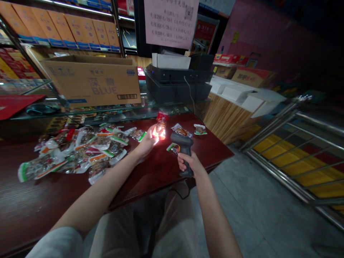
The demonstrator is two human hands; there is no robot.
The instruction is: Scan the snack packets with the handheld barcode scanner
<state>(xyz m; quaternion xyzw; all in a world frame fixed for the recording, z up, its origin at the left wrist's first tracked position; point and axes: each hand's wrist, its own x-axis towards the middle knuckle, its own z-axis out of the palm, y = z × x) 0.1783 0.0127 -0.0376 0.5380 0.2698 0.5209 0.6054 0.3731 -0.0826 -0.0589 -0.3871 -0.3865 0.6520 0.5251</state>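
My right hand (pixel 190 163) is wrapped round the handle of a dark barcode scanner (pixel 186 143), its head pointed left. Bright light falls on a small red snack packet (pixel 162 122) that my left hand (pixel 147 142) grips above the table. A large heap of clear snack packets (pixel 86 148) with green, orange and red edges lies to the left of my left hand. Beyond the scanner are more packets: one brownish packet (pixel 181 130), another with a green edge (pixel 200 129), and one partly hidden packet (pixel 173 148) beside the scanner.
The dark red table (pixel 161 172) ends at the right above a grey tiled floor. Behind it stand an open cardboard box (pixel 94 82) on a glass counter and a black cash drawer (pixel 177 91). A metal railing (pixel 276 161) is at the right. The scanner's cable (pixel 180 195) hangs below.
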